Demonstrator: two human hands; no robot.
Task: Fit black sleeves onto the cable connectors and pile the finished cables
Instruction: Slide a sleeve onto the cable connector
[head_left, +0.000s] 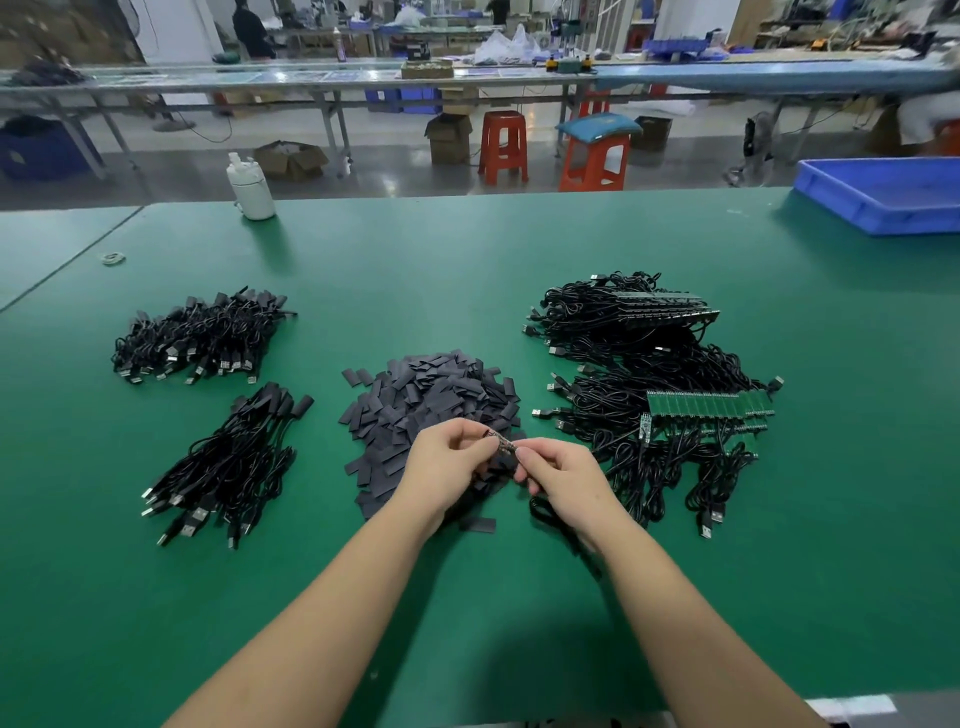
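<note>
Misalignment looks the main risk: both hands meet at centre frame, the left hand (451, 457) pinching what seems a black sleeve (500, 460), the right hand (563, 475) pinching the small connector board (503, 441). A crooked push could snag the flat, limp sleeve on the board's corners. Matte sleeves (431, 405) heap just behind on the smooth green tabletop (467, 597); glossy unfinished cables (665, 405) tangle right, finished cables (218, 405) lie left.
</note>
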